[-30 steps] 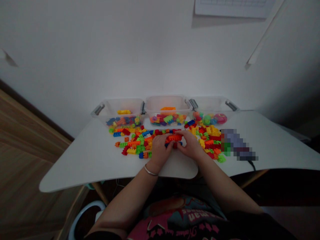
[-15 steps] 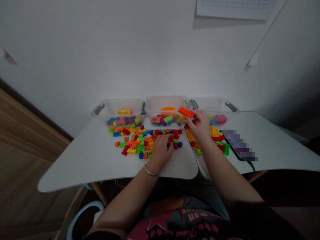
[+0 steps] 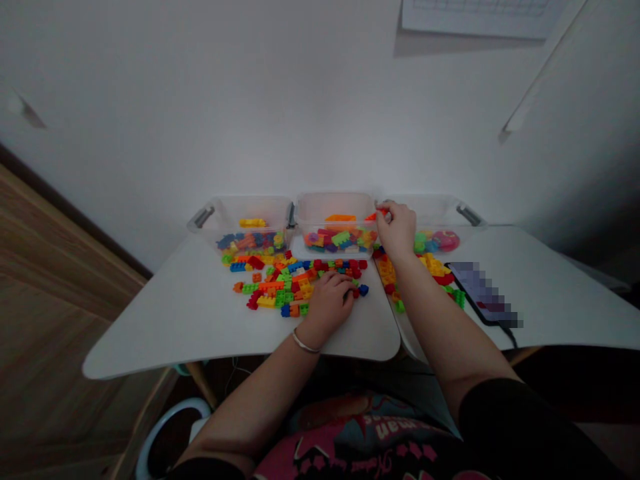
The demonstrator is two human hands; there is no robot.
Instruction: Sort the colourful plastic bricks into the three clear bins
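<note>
My right hand (image 3: 399,230) pinches an orange-red building brick (image 3: 371,217) at the right rim of the middle clear box (image 3: 336,201). The fingers cover part of that brick. Lower down, my left hand (image 3: 331,299) rests on the right part of a spread of colourful building bricks (image 3: 280,297). Its fingers are bent a little over the bricks, with the thumb apart from them, and I see nothing held. A blue brick (image 3: 364,290) lies just right of its fingertips.
A left clear box (image 3: 245,208) and a right clear box (image 3: 433,208) flank the middle one, each with coloured pieces inside. More yellow bricks (image 3: 433,265) lie beyond my right forearm. A phone (image 3: 477,290) with a cable lies on the white table (image 3: 200,333).
My right hand has moved up and slightly away with the orange-red brick, to the middle box's right rim. My left hand has shifted slightly right over the bricks. The view has moved a little.
</note>
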